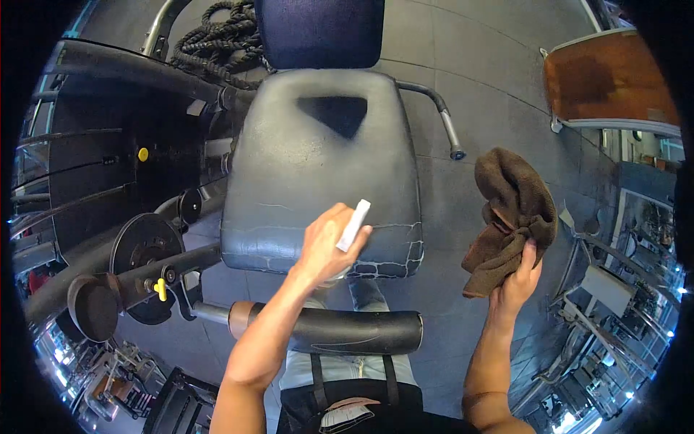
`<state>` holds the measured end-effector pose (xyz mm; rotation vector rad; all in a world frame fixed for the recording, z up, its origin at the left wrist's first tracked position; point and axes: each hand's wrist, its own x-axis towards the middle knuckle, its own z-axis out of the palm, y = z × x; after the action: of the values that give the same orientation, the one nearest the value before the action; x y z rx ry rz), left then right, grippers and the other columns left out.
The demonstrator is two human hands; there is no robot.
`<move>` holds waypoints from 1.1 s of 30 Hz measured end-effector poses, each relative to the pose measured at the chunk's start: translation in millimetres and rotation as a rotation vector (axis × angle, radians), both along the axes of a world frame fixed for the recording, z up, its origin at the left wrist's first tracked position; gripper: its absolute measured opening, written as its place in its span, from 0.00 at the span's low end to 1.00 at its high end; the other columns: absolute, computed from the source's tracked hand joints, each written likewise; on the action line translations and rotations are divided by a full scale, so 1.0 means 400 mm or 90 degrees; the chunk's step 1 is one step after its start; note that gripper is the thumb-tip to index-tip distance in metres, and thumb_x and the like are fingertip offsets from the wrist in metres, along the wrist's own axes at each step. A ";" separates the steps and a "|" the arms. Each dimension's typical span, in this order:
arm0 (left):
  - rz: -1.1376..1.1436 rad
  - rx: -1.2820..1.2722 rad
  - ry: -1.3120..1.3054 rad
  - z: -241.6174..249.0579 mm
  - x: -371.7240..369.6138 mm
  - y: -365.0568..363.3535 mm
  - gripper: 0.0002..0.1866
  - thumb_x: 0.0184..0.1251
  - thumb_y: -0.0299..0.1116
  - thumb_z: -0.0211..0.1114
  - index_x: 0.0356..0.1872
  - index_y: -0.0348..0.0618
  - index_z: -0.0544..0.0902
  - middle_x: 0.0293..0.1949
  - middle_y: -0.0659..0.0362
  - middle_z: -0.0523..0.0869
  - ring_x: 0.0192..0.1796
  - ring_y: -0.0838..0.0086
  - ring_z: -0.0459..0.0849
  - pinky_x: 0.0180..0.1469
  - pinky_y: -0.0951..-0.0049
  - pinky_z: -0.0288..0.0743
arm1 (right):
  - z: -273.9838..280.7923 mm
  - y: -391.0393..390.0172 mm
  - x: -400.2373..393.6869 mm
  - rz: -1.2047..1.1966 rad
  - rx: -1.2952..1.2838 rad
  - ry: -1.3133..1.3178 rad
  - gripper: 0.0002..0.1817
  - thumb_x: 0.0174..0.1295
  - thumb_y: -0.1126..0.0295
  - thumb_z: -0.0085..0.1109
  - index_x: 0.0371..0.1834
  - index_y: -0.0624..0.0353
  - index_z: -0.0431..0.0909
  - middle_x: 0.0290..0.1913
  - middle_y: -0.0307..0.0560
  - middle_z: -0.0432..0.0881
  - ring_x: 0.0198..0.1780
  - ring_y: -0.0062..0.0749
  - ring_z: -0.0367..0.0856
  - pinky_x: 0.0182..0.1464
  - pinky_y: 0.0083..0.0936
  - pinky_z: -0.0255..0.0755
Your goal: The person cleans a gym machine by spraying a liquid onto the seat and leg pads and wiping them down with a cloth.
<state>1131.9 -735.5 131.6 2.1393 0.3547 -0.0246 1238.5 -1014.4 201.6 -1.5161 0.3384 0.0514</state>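
A dark padded seat (318, 173) with cracked, worn covering fills the middle of the head view. Over its front edge is my left hand (332, 242), its fingers closed round a small white object (353, 226) that slants up to the right. What the lower part of that object touches is hidden by the hand. Right of the seat, my right hand (519, 278) grips a bunched brown cloth (513, 217) from below, held clear of the seat.
A black roller pad (347, 331) lies across in front of my body. Machine frame and a weight plate (147, 257) stand at left, a coiled black rope (217, 47) at upper left. A metal handle (450, 130) juts right of the seat; an orange-brown bench (611, 78) is upper right.
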 end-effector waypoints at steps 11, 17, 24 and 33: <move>0.138 0.085 -0.075 0.083 -0.180 0.126 0.06 0.61 0.26 0.68 0.33 0.35 0.81 0.33 0.48 0.81 0.36 0.53 0.81 0.40 0.59 0.76 | -0.125 0.183 -0.063 0.268 -0.386 -0.110 0.26 0.71 0.61 0.57 0.66 0.69 0.71 0.63 0.57 0.76 0.63 0.45 0.75 0.66 0.35 0.67; 0.327 0.120 -0.040 0.077 -0.384 0.274 0.06 0.61 0.23 0.65 0.37 0.31 0.80 0.37 0.48 0.79 0.37 0.56 0.80 0.41 0.61 0.75 | -0.440 0.402 -0.123 0.659 -0.853 -0.214 0.43 0.62 0.43 0.60 0.79 0.44 0.59 0.81 0.69 0.40 0.80 0.74 0.37 0.74 0.72 0.39; 0.345 0.102 -0.082 0.046 -0.495 0.306 0.11 0.68 0.32 0.60 0.37 0.31 0.77 0.39 0.48 0.76 0.41 0.60 0.77 0.44 0.63 0.72 | -0.639 0.704 0.154 0.505 -1.037 -0.078 0.45 0.67 0.31 0.38 0.81 0.47 0.55 0.80 0.72 0.45 0.79 0.75 0.40 0.74 0.69 0.37; 0.366 -0.012 0.050 -0.071 -0.605 0.233 0.12 0.69 0.35 0.61 0.36 0.33 0.77 0.39 0.50 0.77 0.39 0.60 0.79 0.43 0.63 0.74 | -0.640 1.168 -0.087 0.676 -0.766 -0.408 0.37 0.65 0.45 0.50 0.75 0.52 0.65 0.78 0.72 0.52 0.78 0.74 0.46 0.74 0.70 0.41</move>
<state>889.7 -642.4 103.2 1.9505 0.9973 0.2172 1203.6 -547.0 -54.2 -2.6096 -1.1872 0.2165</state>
